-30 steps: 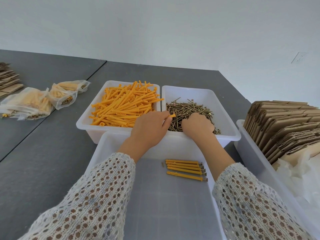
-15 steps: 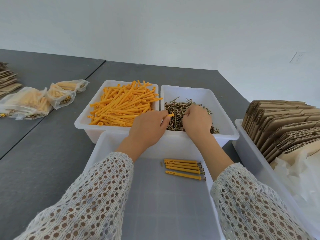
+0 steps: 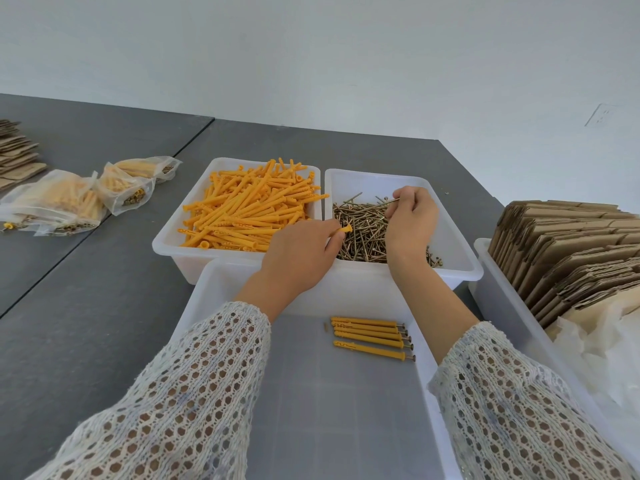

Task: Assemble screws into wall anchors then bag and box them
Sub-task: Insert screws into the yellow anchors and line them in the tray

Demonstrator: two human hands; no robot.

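On the grey table (image 3: pixel 86 306), a white bin of flat brown cardboard boxes (image 3: pixel 568 251) stands at 3 o'clock. At 12, the right hand (image 3: pixel 410 220) pinches a thin brass screw (image 3: pixel 390 203) above the screw pile (image 3: pixel 363 233); the left hand (image 3: pixel 298 258) grips an orange plastic wall anchor (image 3: pixel 344 230).

Anchor bin (image 3: pixel 194 237) left of screw bin (image 3: pixel 453 244)

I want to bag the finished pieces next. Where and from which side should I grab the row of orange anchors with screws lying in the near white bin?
Pinch the row of orange anchors with screws across their middles, from above. They lie flat and side by side on the near white bin floor, so fingers can likely span all five at once.
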